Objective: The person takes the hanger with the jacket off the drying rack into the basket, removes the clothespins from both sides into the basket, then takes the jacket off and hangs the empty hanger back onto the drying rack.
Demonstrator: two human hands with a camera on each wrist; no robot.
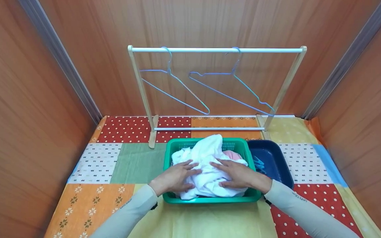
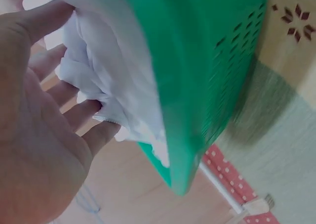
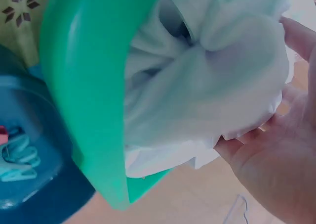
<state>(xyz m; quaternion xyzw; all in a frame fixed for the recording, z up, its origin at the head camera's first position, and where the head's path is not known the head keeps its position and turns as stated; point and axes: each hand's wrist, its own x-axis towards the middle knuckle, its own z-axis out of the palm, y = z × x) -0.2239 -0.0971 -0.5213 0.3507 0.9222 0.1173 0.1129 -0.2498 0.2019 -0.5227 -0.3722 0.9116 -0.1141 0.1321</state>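
White cloth (image 1: pixel 207 148) lies heaped in a green plastic basket (image 1: pixel 210 200), with a bit of pink cloth (image 1: pixel 232 155) showing at its right side. My left hand (image 1: pixel 175 177) rests on the left part of the white heap, fingers spread. On the right part lies my right hand (image 1: pixel 238 173), its fingers also spread. In the left wrist view the left fingertips (image 2: pixel 106 130) touch the white fabric near the basket's rim. The right wrist view shows the right hand (image 3: pixel 276 155) against the cloth's edge, with some fingertips hidden behind it.
Behind the basket stands a rack with a white bar (image 1: pixel 200 50) and wooden legs. Two wire hangers, a left hanger (image 1: pixel 177 97) and a right hanger (image 1: pixel 233 99), hang from it. A dark blue tray (image 1: pixel 278 165) beside the basket holds blue clothespins (image 1: pixel 259 164). Wooden panels enclose the patchwork-covered surface.
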